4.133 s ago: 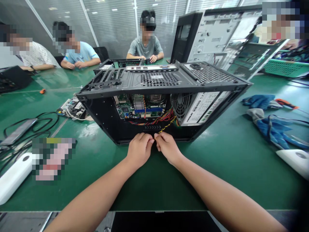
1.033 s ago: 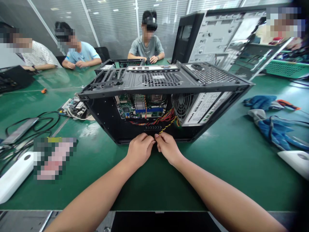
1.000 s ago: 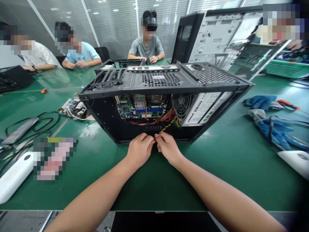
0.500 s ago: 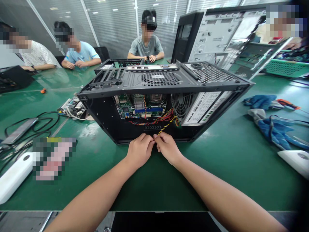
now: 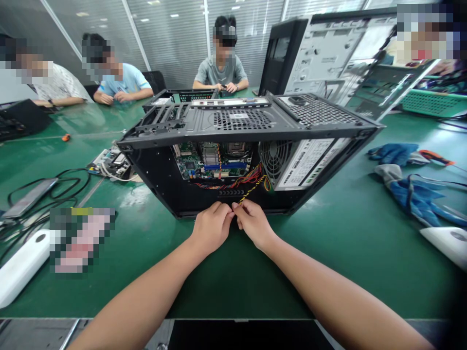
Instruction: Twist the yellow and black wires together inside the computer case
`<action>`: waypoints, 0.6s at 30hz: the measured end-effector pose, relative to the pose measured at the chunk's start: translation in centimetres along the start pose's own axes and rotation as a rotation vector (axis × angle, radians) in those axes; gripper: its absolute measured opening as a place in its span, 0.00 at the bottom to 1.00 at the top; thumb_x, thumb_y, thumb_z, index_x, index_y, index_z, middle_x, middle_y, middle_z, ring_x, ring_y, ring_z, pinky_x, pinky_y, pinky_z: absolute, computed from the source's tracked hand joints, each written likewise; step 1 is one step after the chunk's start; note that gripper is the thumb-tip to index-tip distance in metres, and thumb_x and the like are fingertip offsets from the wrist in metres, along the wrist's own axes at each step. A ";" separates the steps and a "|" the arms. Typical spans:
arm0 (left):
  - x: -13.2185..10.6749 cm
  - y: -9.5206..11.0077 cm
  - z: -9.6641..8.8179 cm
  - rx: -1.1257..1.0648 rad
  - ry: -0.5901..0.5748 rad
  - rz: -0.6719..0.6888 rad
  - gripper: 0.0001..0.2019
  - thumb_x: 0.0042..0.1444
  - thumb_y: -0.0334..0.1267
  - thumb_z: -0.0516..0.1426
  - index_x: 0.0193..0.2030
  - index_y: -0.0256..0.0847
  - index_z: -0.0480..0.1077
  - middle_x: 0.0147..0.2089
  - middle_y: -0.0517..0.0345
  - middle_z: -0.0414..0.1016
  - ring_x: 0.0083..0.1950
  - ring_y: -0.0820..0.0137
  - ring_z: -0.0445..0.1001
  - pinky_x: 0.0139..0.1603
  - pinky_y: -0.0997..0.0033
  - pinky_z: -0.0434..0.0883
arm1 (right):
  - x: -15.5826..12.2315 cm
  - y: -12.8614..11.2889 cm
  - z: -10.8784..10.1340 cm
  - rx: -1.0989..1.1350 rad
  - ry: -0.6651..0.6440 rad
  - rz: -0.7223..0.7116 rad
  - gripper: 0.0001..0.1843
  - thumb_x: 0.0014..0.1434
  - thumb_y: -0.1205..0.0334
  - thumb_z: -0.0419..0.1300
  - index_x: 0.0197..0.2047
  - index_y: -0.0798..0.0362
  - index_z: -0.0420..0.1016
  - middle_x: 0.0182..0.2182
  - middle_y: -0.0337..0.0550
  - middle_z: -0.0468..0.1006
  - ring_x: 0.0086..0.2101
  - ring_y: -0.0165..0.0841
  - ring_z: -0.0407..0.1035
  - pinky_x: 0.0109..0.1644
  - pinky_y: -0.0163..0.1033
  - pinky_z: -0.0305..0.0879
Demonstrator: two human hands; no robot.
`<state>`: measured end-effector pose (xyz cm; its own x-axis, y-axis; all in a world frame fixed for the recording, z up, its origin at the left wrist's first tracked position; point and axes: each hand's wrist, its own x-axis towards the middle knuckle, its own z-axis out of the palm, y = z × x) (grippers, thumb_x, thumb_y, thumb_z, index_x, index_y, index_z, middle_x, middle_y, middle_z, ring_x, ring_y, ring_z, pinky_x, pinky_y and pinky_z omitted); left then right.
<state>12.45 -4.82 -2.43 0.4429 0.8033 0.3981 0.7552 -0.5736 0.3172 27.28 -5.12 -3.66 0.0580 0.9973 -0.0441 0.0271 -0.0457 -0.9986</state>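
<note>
A black computer case point(image 5: 241, 131) lies in front of me with its open side facing me. Inside it are a green motherboard point(image 5: 189, 165), a fan grille point(image 5: 273, 158) and a labelled power supply point(image 5: 304, 167). From the power supply a twisted yellow-and-black cable point(image 5: 251, 189) runs down to my fingers. My left hand point(image 5: 212, 226) and my right hand point(image 5: 253, 223) meet at the case's lower edge, both closed in a pinch at the cable's end. What sits at that end is hidden by the fingers.
Blue gloves point(image 5: 412, 194) and an orange-handled tool point(image 5: 436, 158) lie at right. Cables point(image 5: 69, 180), a white device point(image 5: 27, 267) and a circuit board point(image 5: 113, 163) lie at left. Another open case point(image 5: 321, 53) and a green basket point(image 5: 434, 102) stand behind. Several people sit around the table.
Almost nothing differs. Both hands keep the same pinch at the cable's end, and the case stays in place.
</note>
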 end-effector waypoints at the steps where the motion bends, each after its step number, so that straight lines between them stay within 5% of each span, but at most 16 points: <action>1: 0.0 0.0 0.0 -0.002 0.004 0.003 0.08 0.66 0.33 0.52 0.34 0.41 0.67 0.33 0.58 0.70 0.33 0.70 0.71 0.33 0.71 0.67 | 0.0 0.0 0.0 0.022 0.006 0.001 0.23 0.57 0.42 0.63 0.24 0.49 0.62 0.15 0.32 0.64 0.16 0.27 0.58 0.22 0.35 0.56; 9: -0.2 0.1 0.2 -0.025 0.025 0.031 0.08 0.67 0.35 0.51 0.35 0.41 0.67 0.34 0.58 0.71 0.33 0.70 0.71 0.33 0.71 0.68 | 0.5 0.1 0.0 0.175 0.064 0.040 0.22 0.58 0.40 0.59 0.29 0.51 0.67 0.14 0.30 0.62 0.15 0.26 0.56 0.20 0.35 0.53; 18: -0.3 -0.3 0.5 -0.028 0.073 0.050 0.07 0.67 0.40 0.55 0.40 0.41 0.69 0.37 0.57 0.75 0.35 0.70 0.74 0.33 0.72 0.70 | 0.4 0.4 0.0 0.125 0.050 0.023 0.22 0.57 0.44 0.61 0.23 0.49 0.60 0.13 0.29 0.60 0.15 0.26 0.56 0.21 0.34 0.52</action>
<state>12.34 -4.81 -3.06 0.4429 0.7602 0.4754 0.7188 -0.6180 0.3185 27.35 -4.69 -4.03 0.1068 0.9919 -0.0683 -0.0993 -0.0577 -0.9934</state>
